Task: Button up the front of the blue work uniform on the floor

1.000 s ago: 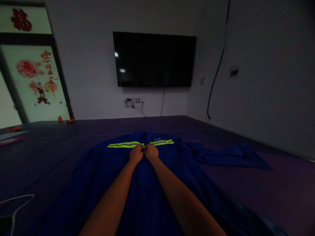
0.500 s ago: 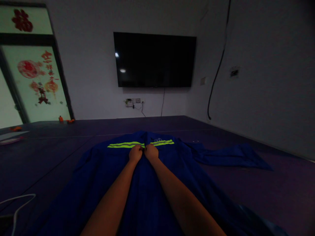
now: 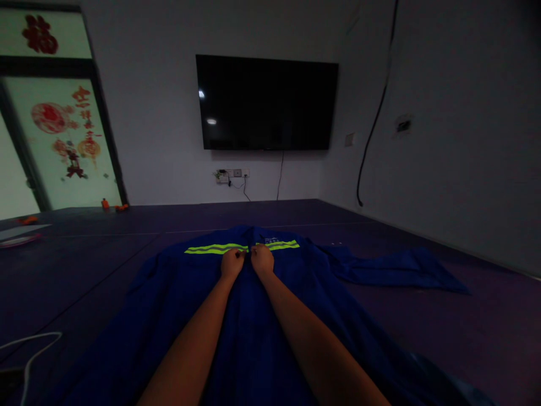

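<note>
Your jacket [image 3: 249, 321] lies spread on the floor [image 3: 477, 321] before you, collar end away from you and one sleeve [image 3: 393, 269] stretched out to your right. Both your arms reach over it to the chest. Your left hand [image 3: 231, 264] and right hand [image 3: 262, 260] sit close together but apart, either side of the front seam, just at the yellow stripe [image 3: 211, 248]. Each grip is curled inward; the fingertips are too dark to tell whether they pinch cloth. A TV [image 3: 268, 104] hangs on the wall ahead.
</note>
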A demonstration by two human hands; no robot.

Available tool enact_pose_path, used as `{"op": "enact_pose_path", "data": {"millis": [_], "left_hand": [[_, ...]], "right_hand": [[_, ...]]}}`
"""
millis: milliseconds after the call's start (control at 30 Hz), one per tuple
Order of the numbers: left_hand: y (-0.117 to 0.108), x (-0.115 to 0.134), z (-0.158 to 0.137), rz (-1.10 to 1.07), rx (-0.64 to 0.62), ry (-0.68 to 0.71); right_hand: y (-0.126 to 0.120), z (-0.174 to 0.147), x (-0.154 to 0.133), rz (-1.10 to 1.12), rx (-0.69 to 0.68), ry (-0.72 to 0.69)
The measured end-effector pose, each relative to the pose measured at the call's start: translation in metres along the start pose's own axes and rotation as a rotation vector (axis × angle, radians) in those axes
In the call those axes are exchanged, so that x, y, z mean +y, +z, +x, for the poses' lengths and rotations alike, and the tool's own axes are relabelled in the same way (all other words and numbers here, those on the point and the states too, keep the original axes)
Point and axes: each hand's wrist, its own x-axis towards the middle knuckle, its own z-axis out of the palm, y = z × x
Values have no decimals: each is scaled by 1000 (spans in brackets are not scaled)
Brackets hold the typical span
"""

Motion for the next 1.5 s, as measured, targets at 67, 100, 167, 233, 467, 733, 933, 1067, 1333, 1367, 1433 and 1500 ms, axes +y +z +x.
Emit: {"op": "enact_pose_path", "data": {"millis": [67, 100, 167, 233, 467, 733, 933, 1067, 1333, 1367, 1433, 1500], "left_hand": [[0, 0, -1, 2, -24, 2], [0, 0, -1, 3, -34, 2], [0, 0, -1, 5, -39, 1], [-1, 0, -3, -1, -25, 6], [-10, -2, -19, -5, 8, -10], [-28, -2, -46, -121, -32, -25], [-34, -3, -67, -173, -49, -32], [-35, -2, -70, -198, -39, -41], [-33, -2, -70, -179, -50, -84], [-33, -2, -70, -183, -52, -82], [-33, -1, -71, -187, -55, -81], [-34, 0, -71, -183, -59, -76]], "right_hand": [[1, 1, 1, 44, 16, -7], [2, 1, 1, 70, 23, -11], [4, 2, 2, 136, 39, -25], [8, 1, 3, 213, 58, -46], [20, -9, 14, 506, -23, -30], [12, -47, 18, 603, -176, -114], [-4, -71, 15, 420, -138, -247], [-7, -74, 10, 371, -100, -287], [-7, -75, 5, 348, -78, -254], [-8, -75, 5, 354, -71, -241], [-9, -75, 5, 364, -64, -220], [-10, -75, 5, 379, -60, -209]]}}
